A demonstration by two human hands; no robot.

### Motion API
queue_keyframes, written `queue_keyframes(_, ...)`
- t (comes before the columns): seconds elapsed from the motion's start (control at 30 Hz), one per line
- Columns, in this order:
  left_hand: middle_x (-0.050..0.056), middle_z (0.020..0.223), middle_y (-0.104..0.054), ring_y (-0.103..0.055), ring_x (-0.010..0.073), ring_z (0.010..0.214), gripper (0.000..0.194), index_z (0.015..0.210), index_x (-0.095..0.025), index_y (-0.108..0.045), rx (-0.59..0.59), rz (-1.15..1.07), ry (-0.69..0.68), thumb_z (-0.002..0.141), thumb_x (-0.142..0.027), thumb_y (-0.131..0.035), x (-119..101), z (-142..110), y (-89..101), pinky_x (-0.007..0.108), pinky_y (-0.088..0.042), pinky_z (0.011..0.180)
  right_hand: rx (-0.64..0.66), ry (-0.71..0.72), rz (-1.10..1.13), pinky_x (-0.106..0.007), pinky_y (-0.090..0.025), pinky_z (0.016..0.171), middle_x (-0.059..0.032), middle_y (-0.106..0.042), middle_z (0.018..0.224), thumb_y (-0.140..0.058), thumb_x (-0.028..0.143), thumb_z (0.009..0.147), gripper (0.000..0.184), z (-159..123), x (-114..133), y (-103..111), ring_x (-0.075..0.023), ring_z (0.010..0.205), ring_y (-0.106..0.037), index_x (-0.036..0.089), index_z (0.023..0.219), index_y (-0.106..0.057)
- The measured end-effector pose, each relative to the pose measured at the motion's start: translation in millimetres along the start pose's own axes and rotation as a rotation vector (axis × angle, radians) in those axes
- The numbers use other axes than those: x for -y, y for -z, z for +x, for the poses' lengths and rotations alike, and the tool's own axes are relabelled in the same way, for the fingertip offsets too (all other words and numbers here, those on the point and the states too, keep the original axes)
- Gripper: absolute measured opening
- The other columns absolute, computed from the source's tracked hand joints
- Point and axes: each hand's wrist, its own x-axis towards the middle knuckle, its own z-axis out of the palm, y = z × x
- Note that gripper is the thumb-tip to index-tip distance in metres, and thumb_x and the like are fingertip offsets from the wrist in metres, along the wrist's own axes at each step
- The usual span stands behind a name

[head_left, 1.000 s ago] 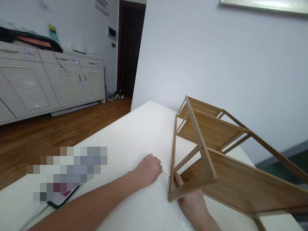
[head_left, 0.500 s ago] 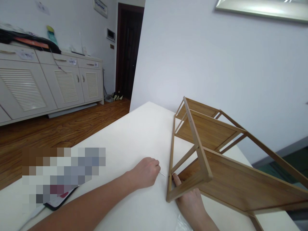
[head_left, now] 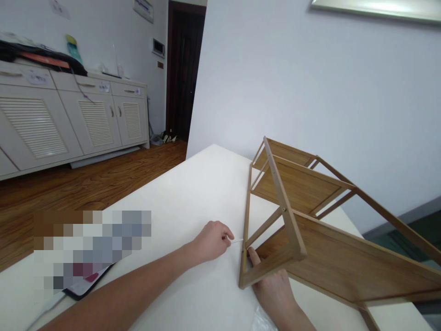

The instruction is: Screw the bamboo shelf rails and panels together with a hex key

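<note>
My left hand is closed in a pinch around a thin, pale metal rod that looks like a hex key. The rod's far end meets the outer side of a post of a wooden shelf rack, just above a small dark hole. The rack lies on its side with several slatless panels between its posts. From below, my right hand grips the rack's near corner, its index finger against the inside of that post. Its other fingers are partly hidden by the lower rail.
The rack rests on a white table beside a wall. A phone-like device with a white cable lies at the left, partly blurred out. Clear plastic is by my right wrist. Further off stands a white cabinet.
My left hand has risen slightly and turned, so its fingers show more. The rod's tip has moved up to the post. My right hand keeps its hold.
</note>
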Motion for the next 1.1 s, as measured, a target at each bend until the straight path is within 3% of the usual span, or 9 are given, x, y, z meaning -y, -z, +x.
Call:
queue_keyframes(0.27, 0.000, 0.057, -0.066, -0.063, 0.0119, 0.051, 0.025, 0.084, -0.012, -0.076, 0.137, -0.161, 0.156, 0.076, -0.008, -0.053, 1.1, 4.8, -0.1, 0.019, -0.047, 0.051, -0.005, -0.002, 0.032, -0.028, -0.057, 0.064, -0.0105, -0.079, 0.085, -0.052, 0.004, 0.071, 0.053, 0.9, -1.0, 1.4, -0.0226, 0.066, -0.073, 0.010, 0.121, -0.069)
queue_keyframes(0.43, -0.003, 0.048, -0.059, -0.059, 0.0115, 0.046, 0.027, 0.085, -0.012, -0.077, 0.175, -0.140, 0.173, 0.074, -0.008, -0.053, 0.4, 5.6, 0.2, 0.019, -0.044, 0.048, 0.011, -0.014, 0.052, -0.028, -0.057, 0.066, -0.0108, -0.079, 0.088, -0.051, 0.003, 0.073, 0.055, 2.5, 0.6, 2.2, -0.0223, 0.068, -0.073, 0.010, 0.126, -0.066)
queue_keyframes(0.73, 0.003, 0.077, -0.077, -0.068, 0.0151, 0.071, 0.029, 0.084, -0.016, -0.080, 0.124, -0.027, 0.072, 0.074, -0.007, -0.054, 0.7, 8.6, -2.3, 0.023, -0.049, 0.064, 0.013, -0.008, 0.042, -0.027, -0.056, 0.063, -0.0095, -0.079, 0.084, -0.052, 0.004, 0.072, 0.054, -1.4, -1.3, 0.4, -0.0214, 0.064, -0.072, 0.011, 0.124, -0.068)
queue_keyframes(1.1, 0.004, 0.079, -0.077, -0.069, 0.0177, 0.072, 0.032, 0.084, -0.017, -0.079, 0.065, 0.096, 0.022, 0.076, -0.006, -0.051, -3.7, 3.1, -5.3, 0.026, -0.051, 0.068, 0.015, -0.033, 0.056, -0.026, -0.057, 0.066, -0.0105, -0.079, 0.090, -0.052, 0.003, 0.072, 0.057, -1.6, -0.7, 0.4, -0.0200, 0.067, -0.073, 0.013, 0.126, -0.066)
